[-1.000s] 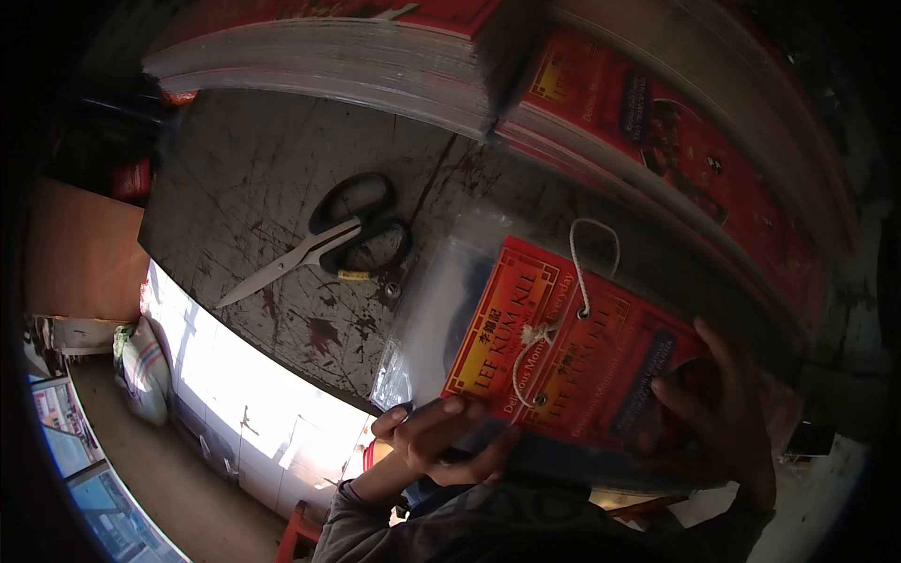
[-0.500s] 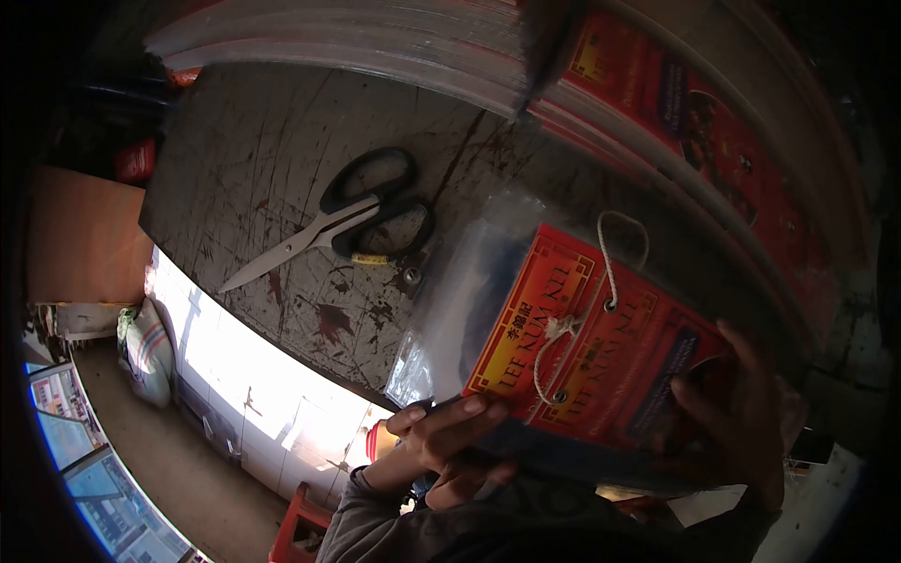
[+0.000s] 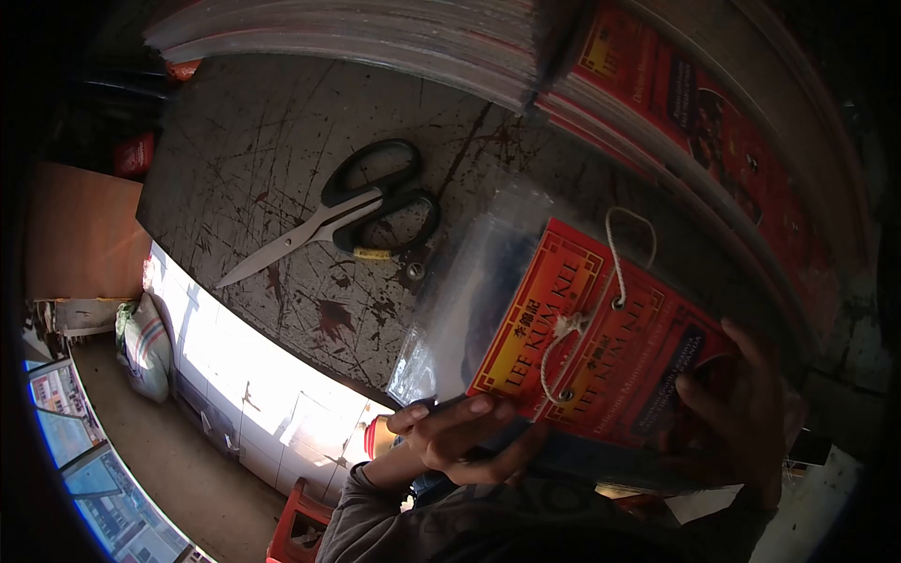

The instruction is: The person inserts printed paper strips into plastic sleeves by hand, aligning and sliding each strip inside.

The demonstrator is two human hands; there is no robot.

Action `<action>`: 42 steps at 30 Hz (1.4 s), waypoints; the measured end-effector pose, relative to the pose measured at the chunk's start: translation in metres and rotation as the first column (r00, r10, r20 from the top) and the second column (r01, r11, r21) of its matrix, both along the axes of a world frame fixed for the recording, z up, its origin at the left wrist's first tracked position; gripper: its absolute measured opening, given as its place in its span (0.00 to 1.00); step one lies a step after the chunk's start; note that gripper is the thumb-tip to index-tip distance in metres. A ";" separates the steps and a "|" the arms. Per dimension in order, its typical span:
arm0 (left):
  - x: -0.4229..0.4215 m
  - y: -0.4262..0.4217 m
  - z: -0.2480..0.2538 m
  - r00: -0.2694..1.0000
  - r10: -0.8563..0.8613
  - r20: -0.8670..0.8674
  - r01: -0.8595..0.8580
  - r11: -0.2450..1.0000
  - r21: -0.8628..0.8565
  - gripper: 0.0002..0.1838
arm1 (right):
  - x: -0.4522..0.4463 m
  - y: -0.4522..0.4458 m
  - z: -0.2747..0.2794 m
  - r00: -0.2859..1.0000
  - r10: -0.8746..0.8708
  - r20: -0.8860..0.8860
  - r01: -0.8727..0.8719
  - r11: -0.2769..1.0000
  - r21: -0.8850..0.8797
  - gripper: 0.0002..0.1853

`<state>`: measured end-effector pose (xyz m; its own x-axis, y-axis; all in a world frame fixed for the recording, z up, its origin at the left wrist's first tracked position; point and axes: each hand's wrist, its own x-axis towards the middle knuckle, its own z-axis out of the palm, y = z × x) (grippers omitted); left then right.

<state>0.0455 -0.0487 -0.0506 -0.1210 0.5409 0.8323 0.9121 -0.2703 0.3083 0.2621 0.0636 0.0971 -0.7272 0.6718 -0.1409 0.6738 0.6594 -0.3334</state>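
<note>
A red and yellow printed LEE KUM KEE sheet (image 3: pixel 610 375) lies tilted over the near edge of the table, with clear plastic (image 3: pixel 441 319) showing at its left. A white string (image 3: pixel 570 325), knotted in the middle, passes through two eyelets in the sheet. My left hand (image 3: pixel 465 436) is closed at the sheet's lower left corner, fingers bent along the edge. Around the right end of the sheet, my right hand (image 3: pixel 737 408) is closed, in shadow. Black-handled scissors (image 3: pixel 328 220) rest apart from both hands, yellow tape on one handle.
Tall stacks of plastic-edged sheets (image 3: pixel 375 38) stand along the back. Another stack, topped by a red printed sheet (image 3: pixel 694 113), is at the right. The scratched table (image 3: pixel 282 122) has dark stains. A red stool (image 3: pixel 298 525) and a striped sack (image 3: pixel 145 347) are on the floor.
The sheet appears slightly further right and its print is sharper. My left hand's fingers have shifted a little to the right along its edge. The scissors stay put.
</note>
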 end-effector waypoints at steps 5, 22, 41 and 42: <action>-0.001 0.000 0.001 1.000 0.001 -0.016 0.000 1.000 0.021 0.09 | 0.001 -0.001 -0.002 1.000 0.007 -0.017 -0.006 1.000 0.029 0.28; -0.002 0.000 0.002 1.000 -0.003 -0.002 0.003 1.000 -0.001 0.18 | -0.003 0.001 0.000 0.999 -0.049 -0.006 0.049 0.999 -0.005 0.28; -0.001 0.001 0.006 0.999 -0.022 0.030 0.022 1.000 -0.005 0.17 | -0.009 0.002 0.001 0.999 -0.044 -0.013 0.045 0.999 0.020 0.26; 0.000 0.000 0.006 0.999 -0.021 0.030 0.021 1.000 -0.003 0.17 | -0.009 0.001 0.001 0.998 -0.054 -0.021 0.055 0.998 0.033 0.26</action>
<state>0.0452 -0.0482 -0.0442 -0.1341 0.5466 0.8266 0.8965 -0.2884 0.3362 0.2527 0.0643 0.0977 -0.6919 0.7146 -0.1033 0.7022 0.6329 -0.3261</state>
